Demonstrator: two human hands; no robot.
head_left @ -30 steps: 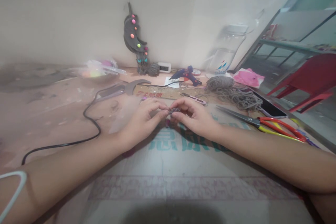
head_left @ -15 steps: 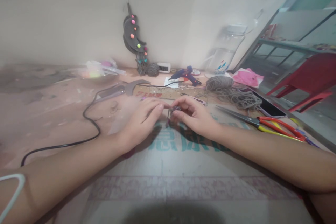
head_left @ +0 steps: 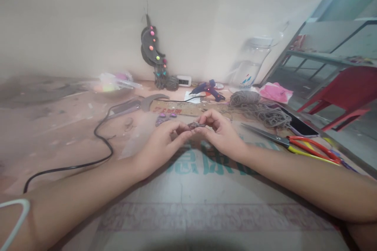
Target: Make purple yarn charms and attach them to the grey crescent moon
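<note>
A small bundle of grey yarn is pinched between my two hands above the printed cardboard. My left hand grips its left end between thumb and fingers. On the other end, my right hand closes with thumb and forefinger. The fingers cover part of the bundle. Just beyond my left hand lie small purple pieces, partly hidden. A larger ball of grey yarn with loose strands rests beyond my right hand.
Scissors with red and yellow handles and a phone lie to the right. A glue gun, a water bottle and a grey crescent ornament are at the back. A black cable runs along the left.
My left fingers have closed onto the left end of the yarn bundle, which is now held level between both hands. Purple pieces behind my left hand have come into view.
</note>
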